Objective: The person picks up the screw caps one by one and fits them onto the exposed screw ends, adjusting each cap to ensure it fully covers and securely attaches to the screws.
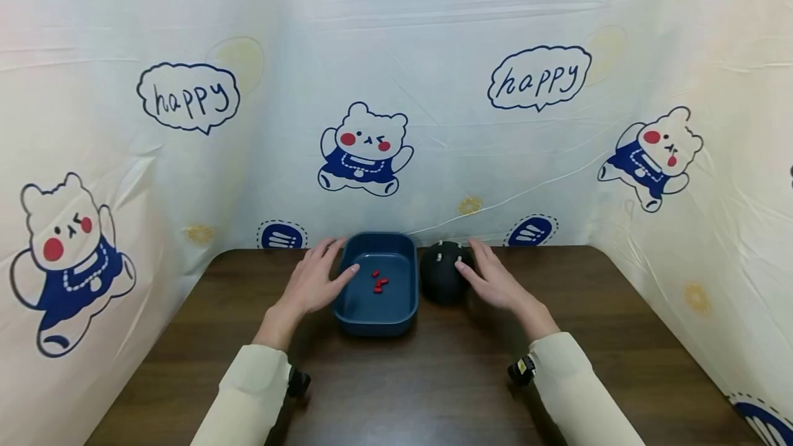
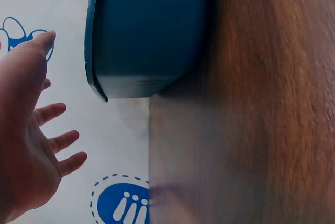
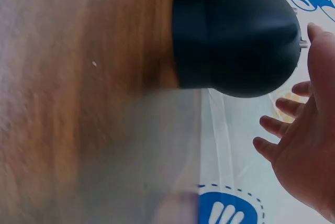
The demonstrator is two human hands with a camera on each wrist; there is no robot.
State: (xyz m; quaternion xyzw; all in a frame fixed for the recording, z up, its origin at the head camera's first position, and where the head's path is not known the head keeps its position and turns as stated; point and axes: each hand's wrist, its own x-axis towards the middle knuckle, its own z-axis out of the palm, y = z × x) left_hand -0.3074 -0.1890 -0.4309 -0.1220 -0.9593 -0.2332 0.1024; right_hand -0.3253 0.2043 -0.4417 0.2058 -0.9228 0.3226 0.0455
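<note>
A dark blue rectangular tray (image 1: pixel 376 322) stands on the table, with several small red pieces (image 1: pixel 379 288) on its floor. My left hand (image 1: pixel 312 279) hovers at the tray's left side, fingers spread and thumb over the rim; the left wrist view shows a gap between hand (image 2: pixel 31 135) and tray (image 2: pixel 146 30). Right of the tray sits a black dome-shaped object (image 1: pixel 443 282) with short metal pins on top. Beside it is my right hand (image 1: pixel 495 282), fingers extended. In the right wrist view its thumb is close to a pin on the dome (image 3: pixel 246 41); contact cannot be told.
A brown wooden table (image 1: pixel 396 391) lies under everything. A white printed curtain (image 1: pixel 434 150) rises right behind the tray and dome and along both sides. Both wrists carry small black cameras (image 1: pixel 522 370).
</note>
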